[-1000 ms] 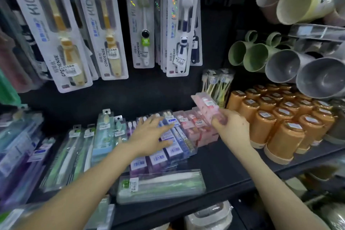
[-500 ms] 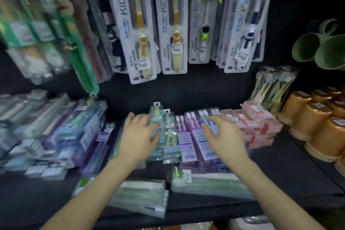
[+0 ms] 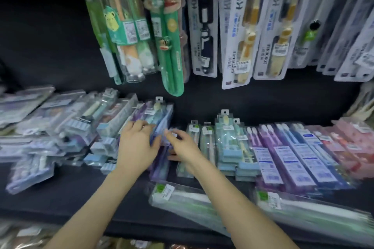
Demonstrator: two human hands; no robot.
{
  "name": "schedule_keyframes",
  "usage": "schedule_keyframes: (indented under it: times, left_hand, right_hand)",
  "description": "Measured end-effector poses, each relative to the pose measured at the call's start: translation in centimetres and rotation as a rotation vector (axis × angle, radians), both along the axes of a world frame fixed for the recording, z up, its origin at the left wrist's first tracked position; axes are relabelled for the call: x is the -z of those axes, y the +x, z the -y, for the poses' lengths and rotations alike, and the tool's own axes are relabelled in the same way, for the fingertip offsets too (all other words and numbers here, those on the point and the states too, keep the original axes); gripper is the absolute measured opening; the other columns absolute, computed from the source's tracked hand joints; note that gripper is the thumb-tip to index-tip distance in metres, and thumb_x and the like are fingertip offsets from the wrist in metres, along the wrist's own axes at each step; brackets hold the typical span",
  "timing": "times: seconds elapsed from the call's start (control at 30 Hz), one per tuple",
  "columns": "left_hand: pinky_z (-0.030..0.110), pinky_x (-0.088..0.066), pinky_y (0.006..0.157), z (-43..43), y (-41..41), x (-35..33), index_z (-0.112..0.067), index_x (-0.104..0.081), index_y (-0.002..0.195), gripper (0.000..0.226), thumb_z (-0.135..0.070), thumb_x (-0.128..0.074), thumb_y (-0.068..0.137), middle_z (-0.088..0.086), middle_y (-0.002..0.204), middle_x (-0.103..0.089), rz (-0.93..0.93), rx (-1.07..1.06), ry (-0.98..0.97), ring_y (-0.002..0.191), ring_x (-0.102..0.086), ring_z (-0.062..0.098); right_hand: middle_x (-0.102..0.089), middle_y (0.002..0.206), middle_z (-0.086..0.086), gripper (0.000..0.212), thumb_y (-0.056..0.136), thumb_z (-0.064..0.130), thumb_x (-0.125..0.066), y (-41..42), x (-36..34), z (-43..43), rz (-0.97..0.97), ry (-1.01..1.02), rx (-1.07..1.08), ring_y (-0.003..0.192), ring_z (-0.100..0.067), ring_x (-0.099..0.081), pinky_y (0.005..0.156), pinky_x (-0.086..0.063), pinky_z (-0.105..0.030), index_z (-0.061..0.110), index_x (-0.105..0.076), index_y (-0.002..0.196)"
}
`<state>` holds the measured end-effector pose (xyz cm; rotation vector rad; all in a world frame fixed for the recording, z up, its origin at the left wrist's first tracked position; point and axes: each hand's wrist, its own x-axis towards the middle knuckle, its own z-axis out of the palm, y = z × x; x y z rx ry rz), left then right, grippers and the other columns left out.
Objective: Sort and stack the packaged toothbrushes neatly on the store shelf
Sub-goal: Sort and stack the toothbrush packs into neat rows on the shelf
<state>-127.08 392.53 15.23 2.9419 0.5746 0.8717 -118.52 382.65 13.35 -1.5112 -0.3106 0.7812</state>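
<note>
Mid-sort, the left hand [image 3: 135, 147] grips a tilted purple toothbrush pack [image 3: 162, 116]; the right hand [image 3: 183, 146], grasp unclear, likely helps square it next.

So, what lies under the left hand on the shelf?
The left hand holds a stack of purple-blue toothbrush packs; the hand covers their middle, so their number cannot be told.
</note>
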Motion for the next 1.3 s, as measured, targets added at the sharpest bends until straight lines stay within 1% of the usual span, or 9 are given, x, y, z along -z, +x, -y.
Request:
schedule_keyframes:
  times: [0.1, 0.2, 0.33, 0.53, 0.7, 0.9, 1.0, 1.13, 1.3]
  left_hand:
    - [0.047, -0.047, 0.073, -1.9, -1.3, 0.2, -0.012, -0.076, 0.098, 0.035, -0.031, -0.052, 0.082, 0.011, 0.100, -0.069, -0.014, 0.033, -0.041, 0.086, -0.062, 0.039]
    - [0.047, -0.048, 0.073, -3.0, -2.0, 0.3, -0.019, -0.075, 0.104, 0.046, -0.041, -0.040, 0.084, 0.009, 0.106, -0.069, -0.066, 0.081, -0.056, 0.089, -0.062, 0.037]
    - [0.049, -0.046, 0.071, -2.8, -2.0, 0.0, -0.017, -0.075, 0.104, 0.034, -0.031, -0.058, 0.078, 0.011, 0.106, -0.069, -0.143, 0.069, 0.003, 0.088, -0.063, 0.040]
    - [0.050, -0.043, 0.082, -1.7, -1.9, -0.6, -0.013, -0.074, 0.107, 0.040, -0.036, -0.055, 0.080, 0.017, 0.109, -0.067, -0.050, 0.053, 0.011, 0.098, -0.060, 0.040]
    - [0.040, -0.049, 0.078, 2.3, -0.7, -1.0, -0.005, -0.073, 0.100, 0.018, -0.015, -0.067, 0.087, 0.012, 0.094, -0.069, 0.094, 0.181, -0.229, 0.088, -0.063, 0.034]
    - [0.048, -0.054, 0.066, 0.9, -2.5, 0.7, 0.006, -0.070, 0.090, 0.030, 0.008, -0.080, 0.062, 0.024, 0.092, -0.063, -0.021, 0.074, 0.076, 0.080, -0.062, 0.042]
    - [0.054, -0.047, 0.078, -0.3, -2.9, 0.9, 0.004, -0.068, 0.103, 0.044, -0.005, -0.085, 0.063, 0.028, 0.102, -0.059, 0.082, -0.021, 0.094, 0.091, -0.056, 0.047]
    - [0.052, -0.045, 0.079, -0.9, -1.8, 1.0, -0.001, -0.070, 0.108, 0.050, -0.027, -0.085, 0.068, 0.025, 0.098, -0.062, -0.029, -0.011, 0.025, 0.089, -0.057, 0.045]
    - [0.041, -0.035, 0.089, 0.3, 0.6, 1.5, -0.015, -0.073, 0.104, 0.050, -0.058, -0.057, 0.085, 0.011, 0.101, -0.061, -0.229, -0.064, 0.136, 0.102, -0.053, 0.032]
  right_hand:
    - [-0.052, 0.134, -0.008, 0.067, 0.090, 0.038, -0.065, -0.7, -0.2, -2.3, -0.032, 0.012, -0.010, 0.106, -0.019, -0.058, 0.064, -0.055, -0.026, 0.019, -0.033, 0.146]
    - [-0.054, 0.134, -0.013, 0.062, 0.089, 0.024, -0.068, -0.7, -0.2, -3.0, -0.020, 0.036, 0.070, 0.093, -0.018, -0.059, 0.059, -0.053, -0.025, 0.013, -0.039, 0.143]
    - [-0.065, 0.114, -0.007, 0.051, 0.089, 0.008, -0.066, 0.3, -0.2, -0.2, -0.023, 0.036, 0.116, 0.089, -0.020, -0.065, 0.064, -0.056, -0.032, 0.012, -0.046, 0.136]
    - [-0.072, 0.108, -0.006, 0.042, 0.087, 0.007, -0.065, 1.0, -1.8, 7.9, -0.116, 0.087, 0.061, 0.089, -0.021, -0.070, 0.079, -0.056, -0.039, 0.018, -0.057, 0.127]
    - [-0.066, 0.101, -0.013, 0.035, 0.085, 0.007, -0.052, 0.3, -3.5, 13.5, -0.168, 0.216, -0.052, 0.084, -0.025, -0.062, 0.072, -0.052, -0.035, 0.006, -0.064, 0.118]
    - [-0.063, 0.115, -0.029, 0.035, 0.092, -0.001, -0.037, -0.2, -3.7, 16.7, -0.018, 0.074, 0.052, 0.100, -0.038, -0.060, 0.092, -0.048, -0.051, 0.003, -0.063, 0.115]
    - [-0.064, 0.115, -0.028, 0.034, 0.092, -0.001, -0.038, -0.8, -3.1, 16.7, -0.042, 0.068, 0.057, 0.098, -0.036, -0.061, 0.090, -0.049, -0.049, 0.005, -0.063, 0.115]
    - [-0.068, 0.112, -0.020, 0.033, 0.093, 0.002, -0.042, -1.0, -2.5, 15.9, -0.049, 0.032, 0.063, 0.098, -0.032, -0.064, 0.081, -0.054, -0.041, 0.008, -0.061, 0.119]
    - [-0.065, 0.114, -0.026, 0.027, 0.092, 0.001, -0.043, -1.1, -2.3, 15.6, -0.045, 0.010, 0.074, 0.097, -0.034, -0.063, 0.092, -0.050, -0.048, 0.005, -0.064, 0.109]
